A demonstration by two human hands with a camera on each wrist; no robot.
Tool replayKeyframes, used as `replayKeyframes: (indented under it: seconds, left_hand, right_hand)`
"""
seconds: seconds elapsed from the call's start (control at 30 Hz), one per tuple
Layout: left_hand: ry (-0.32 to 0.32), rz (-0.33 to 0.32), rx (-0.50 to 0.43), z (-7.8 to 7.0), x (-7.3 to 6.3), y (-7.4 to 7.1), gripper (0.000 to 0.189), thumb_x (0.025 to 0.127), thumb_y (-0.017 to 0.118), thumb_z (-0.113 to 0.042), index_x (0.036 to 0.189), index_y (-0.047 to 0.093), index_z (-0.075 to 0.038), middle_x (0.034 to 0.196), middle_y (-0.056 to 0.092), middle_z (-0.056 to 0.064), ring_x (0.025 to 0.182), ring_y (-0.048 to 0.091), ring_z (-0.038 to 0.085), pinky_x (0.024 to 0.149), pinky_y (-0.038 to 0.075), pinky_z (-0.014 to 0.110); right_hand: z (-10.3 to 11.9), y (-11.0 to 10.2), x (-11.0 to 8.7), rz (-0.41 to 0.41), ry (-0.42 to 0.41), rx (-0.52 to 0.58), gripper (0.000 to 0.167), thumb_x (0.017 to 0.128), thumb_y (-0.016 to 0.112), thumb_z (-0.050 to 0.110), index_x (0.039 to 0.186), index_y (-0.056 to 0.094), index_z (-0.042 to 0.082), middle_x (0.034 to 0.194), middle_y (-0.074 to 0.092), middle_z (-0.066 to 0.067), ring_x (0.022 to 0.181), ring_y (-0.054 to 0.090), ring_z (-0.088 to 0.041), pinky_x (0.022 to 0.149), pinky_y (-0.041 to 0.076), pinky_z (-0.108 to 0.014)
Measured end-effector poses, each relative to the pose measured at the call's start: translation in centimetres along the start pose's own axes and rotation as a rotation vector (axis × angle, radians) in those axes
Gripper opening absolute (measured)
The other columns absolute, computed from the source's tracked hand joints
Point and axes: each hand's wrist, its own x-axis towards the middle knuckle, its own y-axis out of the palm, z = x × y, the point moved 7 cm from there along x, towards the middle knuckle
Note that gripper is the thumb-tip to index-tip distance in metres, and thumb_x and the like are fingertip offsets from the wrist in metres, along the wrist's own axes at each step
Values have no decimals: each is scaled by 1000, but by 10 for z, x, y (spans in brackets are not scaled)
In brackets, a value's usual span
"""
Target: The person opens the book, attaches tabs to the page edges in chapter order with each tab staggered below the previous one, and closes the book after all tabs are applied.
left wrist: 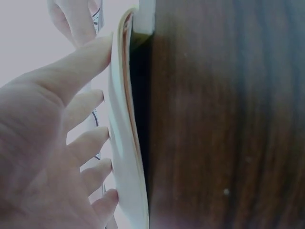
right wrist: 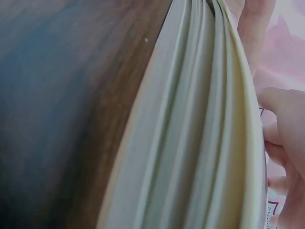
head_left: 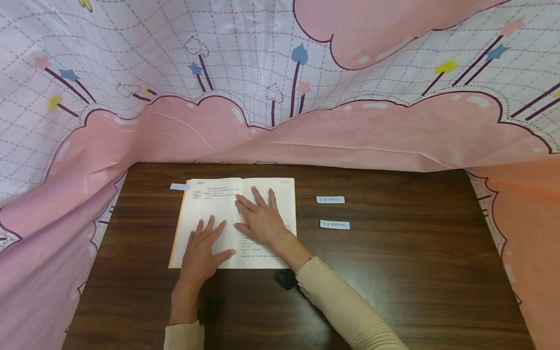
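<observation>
An open book (head_left: pixel 227 209) lies on the dark wooden table, its printed pages facing up. My left hand (head_left: pixel 202 253) rests on the left page with fingers spread. Across the right page, near the centre fold, my right hand (head_left: pixel 262 221) lies with its fingers extended. In the left wrist view the fingertips of the left hand (left wrist: pixel 57 124) touch the page, and the book's thin left side (left wrist: pixel 125 129) curves beside them. The right wrist view shows the thick page edges (right wrist: pixel 205 124) with the right hand (right wrist: pixel 290 138) behind them. A pale blue tab (head_left: pixel 180 186) sticks out at the book's upper left edge.
Right of the book, two pale blue paper strips with handwriting lie on the table (head_left: pixel 393 272): an upper strip (head_left: pixel 330 200) and a lower strip (head_left: pixel 334 224). A patterned pink and white cloth (head_left: pixel 280 141) surrounds the table at the back and sides.
</observation>
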Motion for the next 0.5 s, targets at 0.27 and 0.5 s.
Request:
replayKeyframes:
  seconds: [0.27,0.5]
  left_hand:
    - [8,-6,7,0,-1,-3,87,81,82,-38,154,39,-19,162,20,15,150,6,41,116,6,63]
    - [22,-2,12,2,-2,0,92,78,84,-41,155,37,-20,162,19,15,150,5,41,116,7,64]
  right_hand:
    - [2,0,2,0,-7,-24,75,93,51,67,153,40,23,160,30,10,150,16,-33,114,12,-67]
    - [0,4,8,42,27,-28,87,90,43,75,157,32,20,163,23,8,151,13,-33,115,9,-67]
